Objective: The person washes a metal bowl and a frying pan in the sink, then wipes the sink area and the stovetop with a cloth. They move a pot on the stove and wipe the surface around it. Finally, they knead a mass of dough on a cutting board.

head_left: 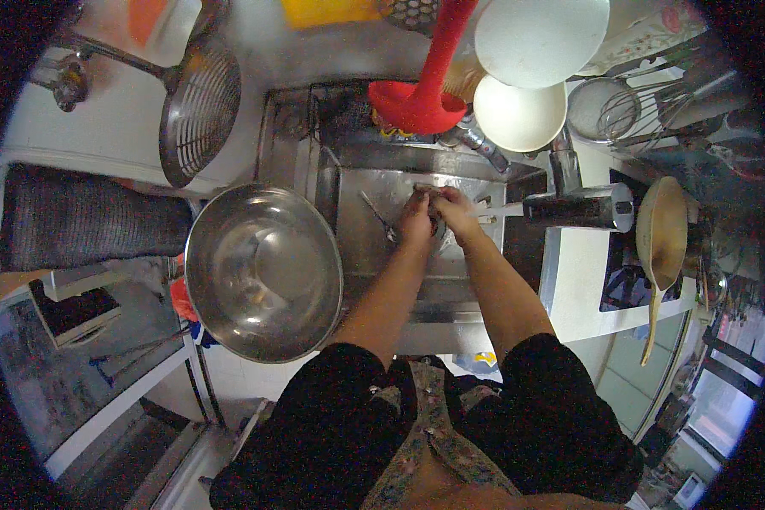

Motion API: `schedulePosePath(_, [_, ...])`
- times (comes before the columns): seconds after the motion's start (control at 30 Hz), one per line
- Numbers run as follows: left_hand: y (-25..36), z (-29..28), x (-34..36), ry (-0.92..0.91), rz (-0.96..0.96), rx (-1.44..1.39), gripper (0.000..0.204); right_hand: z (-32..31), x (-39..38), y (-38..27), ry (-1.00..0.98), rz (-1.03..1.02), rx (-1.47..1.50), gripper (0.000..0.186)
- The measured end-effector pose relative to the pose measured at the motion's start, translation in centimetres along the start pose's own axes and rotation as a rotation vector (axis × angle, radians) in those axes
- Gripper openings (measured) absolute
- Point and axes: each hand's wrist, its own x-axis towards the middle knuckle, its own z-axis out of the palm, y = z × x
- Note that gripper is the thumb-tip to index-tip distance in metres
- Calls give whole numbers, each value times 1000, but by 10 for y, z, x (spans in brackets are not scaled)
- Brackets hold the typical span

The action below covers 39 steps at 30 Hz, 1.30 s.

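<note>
My left hand (414, 218) and my right hand (456, 215) meet in the middle of the steel sink (359, 266), both with fingers closed around a small dark thing that they mostly hide. I cannot make out what it is. A metal utensil (374, 211) lies in the sink left of my hands, and small pale items (486, 214) sit to their right. The tap (569, 206) reaches in from the right.
A big steel bowl (263, 280) stands left of the sink, below a hanging skimmer (202, 110). A red ladle (416, 106), pale bowls (520, 119) and a whisk (629, 110) are above. A pan (661, 229) is on the right, a dark mat (89, 221) far left.
</note>
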Motion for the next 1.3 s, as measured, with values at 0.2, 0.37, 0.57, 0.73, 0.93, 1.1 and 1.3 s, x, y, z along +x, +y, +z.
schedulePosePath(0.2, [-35, 13, -2, -193, 454, 313, 23, 13, -35, -74, -8, 216, 741, 39])
schedulePosePath(0.37, [-23, -26, 22, -59, 485, 404, 22, 9, -29, -47, -194, 373, 667, 33])
schedulePosePath(0.57, [-17, -72, 45, 319, 570, 1481, 27, 5, -42, -31, -80, 443, 734, 28])
schedulePosePath(0.73, [-76, -99, 87, 416, 674, 1570, 32, -24, -63, -13, -134, 553, 686, 27])
schedulePosePath(0.93, [-98, -143, 140, 474, 650, 1741, 34, -39, -89, -15, -117, 517, 906, 28])
schedulePosePath(1.1, [-25, -84, 33, 181, 463, 1704, 35, -66, -111, 0, -6, 454, 876, 30])
schedulePosePath(1.3, [-29, -116, 60, 66, -58, 1892, 39, -48, -125, -28, 14, 438, 944, 35])
